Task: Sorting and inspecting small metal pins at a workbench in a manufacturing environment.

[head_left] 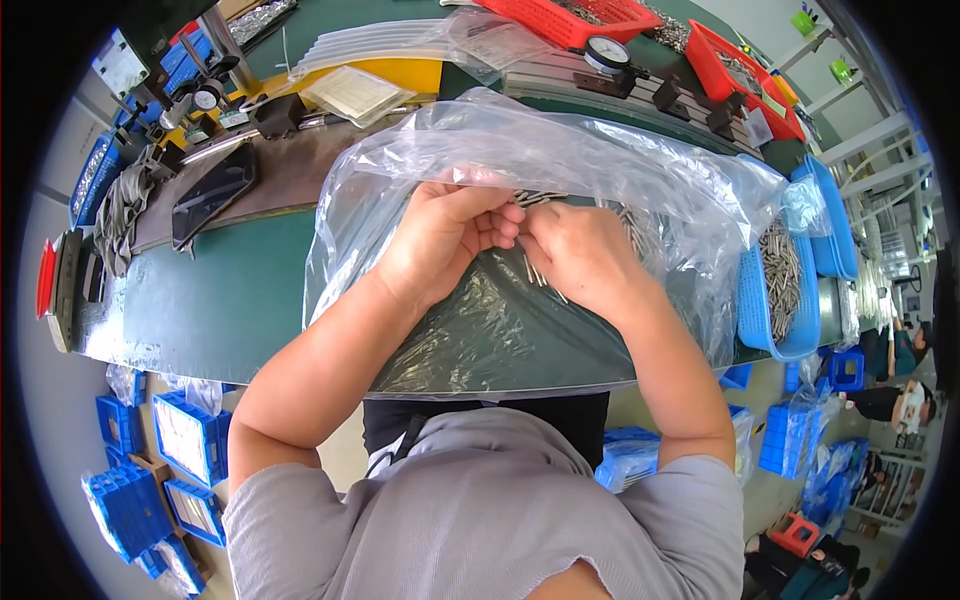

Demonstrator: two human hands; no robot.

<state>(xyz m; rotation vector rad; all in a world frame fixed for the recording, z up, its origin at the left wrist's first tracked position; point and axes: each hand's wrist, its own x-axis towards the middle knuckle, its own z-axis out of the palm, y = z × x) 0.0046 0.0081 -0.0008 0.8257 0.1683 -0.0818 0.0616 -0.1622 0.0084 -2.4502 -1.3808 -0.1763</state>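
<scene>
Metal pins lie around the right grip.

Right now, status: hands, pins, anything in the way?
Left hand, right hand close together, curled; grip unclear. Pins lie beside right hand. Clear plastic bunched up just beyond.

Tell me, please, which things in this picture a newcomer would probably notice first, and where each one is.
The eye would probably fall first on the large clear plastic sheeting, spread over the middle of the green table. At its centre, the left hand and right hand come close together beside thin metal pins. Next, perhaps, the bright red trays at the table's far side.
</scene>
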